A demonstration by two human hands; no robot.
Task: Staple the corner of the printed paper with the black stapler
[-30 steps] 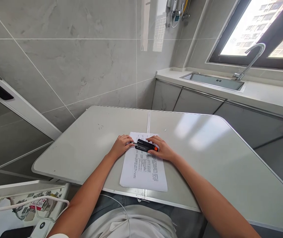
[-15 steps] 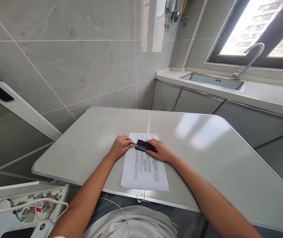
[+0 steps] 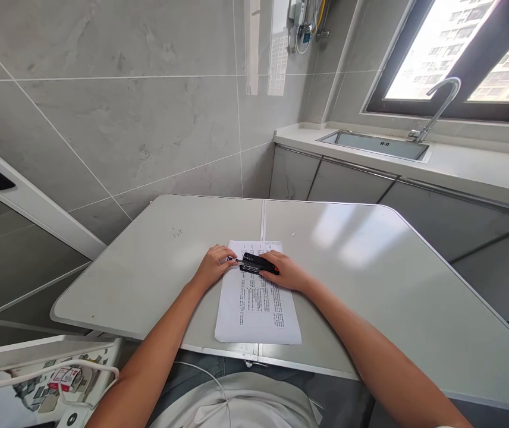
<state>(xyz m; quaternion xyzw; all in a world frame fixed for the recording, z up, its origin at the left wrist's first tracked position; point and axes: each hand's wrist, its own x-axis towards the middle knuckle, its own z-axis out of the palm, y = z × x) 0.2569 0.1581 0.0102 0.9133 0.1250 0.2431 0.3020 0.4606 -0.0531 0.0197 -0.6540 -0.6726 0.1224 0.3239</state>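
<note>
A printed sheet of paper (image 3: 258,303) lies on the pale folding table (image 3: 370,267) in front of me. Across its upper part rests a black stapler (image 3: 254,263) with an orange end. My right hand (image 3: 286,272) is closed over the stapler's right end and presses on it. My left hand (image 3: 213,267) rests at the paper's upper left corner, its fingertips pinched at the stapler's metal mouth and the paper edge.
Grey tiled wall behind the table. A counter with a steel sink (image 3: 373,144) and tap (image 3: 435,107) runs along the right under a window. At lower left stands a white bin (image 3: 44,380) with cables and small packets.
My right hand has slid further over the stapler, so the orange end is nearly covered. The view has shifted slightly; hands and paper stay in place.
</note>
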